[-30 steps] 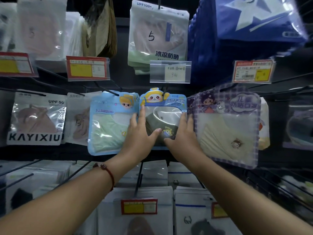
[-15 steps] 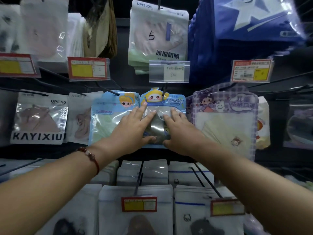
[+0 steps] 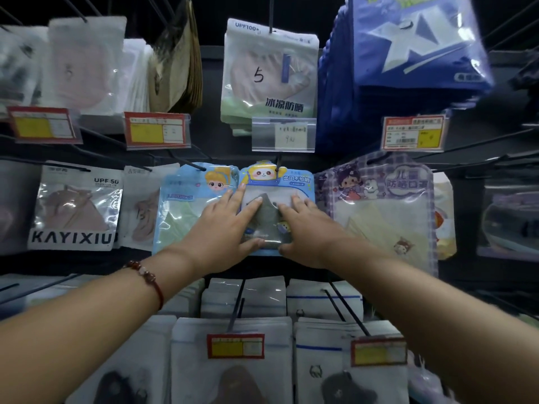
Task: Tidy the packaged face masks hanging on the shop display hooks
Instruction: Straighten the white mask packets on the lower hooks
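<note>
Both hands are pressed flat against the blue cartoon mask pack (image 3: 275, 182) hanging on the middle hook of the display. The left hand (image 3: 226, 228) lies over the pack's left half, its fingers (image 3: 237, 196) stretched out straight and spread, the thumb reaching along the lower edge; a red beaded bracelet (image 3: 148, 277) sits on that wrist. The right hand (image 3: 306, 231) covers the right half in the same way, fingers extended and released, nothing curled round the packet. Between the two hands a dark grey mask shows through the clear window. Just to the left, and partly under the left palm, hangs a light blue pack with a green mask (image 3: 183, 208); to the right hangs a purple checked pack (image 3: 382, 205) with a cream mask inside. Further left is a silver pack marked KAYIXIU (image 3: 74, 211). Above the blue pack a clear price holder (image 3: 284, 135) sits below a white-and-green pack (image 3: 269, 74) with a handwritten 5. Below the arms, rows of white packs (image 3: 233, 368) carry red and yellow price tags (image 3: 235, 346).
</note>
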`<action>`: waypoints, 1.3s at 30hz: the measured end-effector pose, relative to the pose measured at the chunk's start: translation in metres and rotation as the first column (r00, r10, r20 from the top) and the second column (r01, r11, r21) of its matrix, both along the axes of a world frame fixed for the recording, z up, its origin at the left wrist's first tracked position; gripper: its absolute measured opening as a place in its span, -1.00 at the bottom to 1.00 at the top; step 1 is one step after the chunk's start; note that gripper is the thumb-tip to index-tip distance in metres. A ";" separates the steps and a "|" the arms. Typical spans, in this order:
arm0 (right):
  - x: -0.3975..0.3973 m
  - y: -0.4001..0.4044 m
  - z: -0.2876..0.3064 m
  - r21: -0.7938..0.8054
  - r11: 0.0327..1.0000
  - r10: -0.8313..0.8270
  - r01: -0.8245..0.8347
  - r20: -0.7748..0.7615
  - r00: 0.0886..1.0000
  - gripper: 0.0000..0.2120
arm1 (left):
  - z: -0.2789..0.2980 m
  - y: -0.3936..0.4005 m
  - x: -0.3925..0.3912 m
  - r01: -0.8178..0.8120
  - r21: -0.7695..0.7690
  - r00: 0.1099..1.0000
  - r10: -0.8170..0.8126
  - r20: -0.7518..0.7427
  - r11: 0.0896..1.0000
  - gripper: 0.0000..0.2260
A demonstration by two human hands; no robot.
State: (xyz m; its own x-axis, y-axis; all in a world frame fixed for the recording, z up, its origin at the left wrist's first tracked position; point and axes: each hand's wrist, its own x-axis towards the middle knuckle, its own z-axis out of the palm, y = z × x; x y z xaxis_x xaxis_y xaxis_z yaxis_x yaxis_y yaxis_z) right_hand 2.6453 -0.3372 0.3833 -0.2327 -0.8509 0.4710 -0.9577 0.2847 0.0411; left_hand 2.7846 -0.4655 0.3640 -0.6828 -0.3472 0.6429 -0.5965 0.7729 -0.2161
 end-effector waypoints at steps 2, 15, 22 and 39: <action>0.004 0.007 -0.004 0.008 1.000 0.002 -0.002 0.000 1.000 -0.14 | -0.005 0.007 0.010 -0.031 -0.003 0.999 0.031 0.025 1.000 -0.25; 0.055 0.057 0.000 0.147 0.985 -0.089 0.089 -0.006 0.996 -0.16 | -0.001 0.046 0.071 -0.190 0.140 0.939 0.138 0.314 0.972 -0.28; 0.070 0.088 -0.013 0.094 0.989 -0.119 0.115 0.045 0.992 -0.19 | -0.016 0.056 0.101 -0.048 0.192 0.972 0.002 0.236 0.980 -0.28; 0.003 0.189 -0.019 0.039 0.980 -0.199 0.196 0.093 0.975 -0.26 | -0.003 0.144 0.002 0.109 0.093 0.968 -0.127 0.215 0.990 -0.29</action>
State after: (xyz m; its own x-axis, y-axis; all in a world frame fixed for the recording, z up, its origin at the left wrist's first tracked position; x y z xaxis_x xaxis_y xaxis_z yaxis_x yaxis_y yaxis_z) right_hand 2.6482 -0.1482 0.3643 -0.4409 -0.7966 0.4135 -0.8824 0.4691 -0.0373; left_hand 2.7866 -0.3213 0.3610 -0.8433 -0.2994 0.4464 -0.4447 0.8551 -0.2666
